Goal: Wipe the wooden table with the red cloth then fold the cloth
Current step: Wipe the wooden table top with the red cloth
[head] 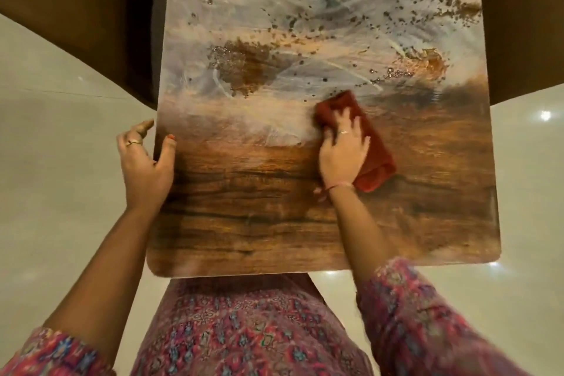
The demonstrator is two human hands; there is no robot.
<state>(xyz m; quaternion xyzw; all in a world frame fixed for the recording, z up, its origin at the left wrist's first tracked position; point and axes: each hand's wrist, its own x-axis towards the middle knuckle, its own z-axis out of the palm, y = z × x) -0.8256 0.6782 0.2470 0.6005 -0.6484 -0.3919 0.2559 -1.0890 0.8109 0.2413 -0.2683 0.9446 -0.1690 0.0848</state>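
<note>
Her right hand (343, 148) lay flat with spread fingers on the red cloth (358, 143), pressing it onto the wooden table (274, 207) right of centre. Her left hand (146, 159) gripped the table's left edge, thumb on top.

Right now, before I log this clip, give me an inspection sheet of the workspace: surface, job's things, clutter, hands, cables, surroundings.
Surface: wooden table; near half shows bare wood grain, far half is covered in whitish smears with brown blotches and dark specks.
Job's things: red cloth, bunched and flat on the table at the edge of the smeared area.
Clutter: nothing seen.
Hands: right hand presses flat on the cloth, fingers spread; left hand grips the table's left edge, thumb on top.
Cables: nothing seen.
Surroundings: pale glossy floor; dark brown chairs on both far sides of the table.
</note>
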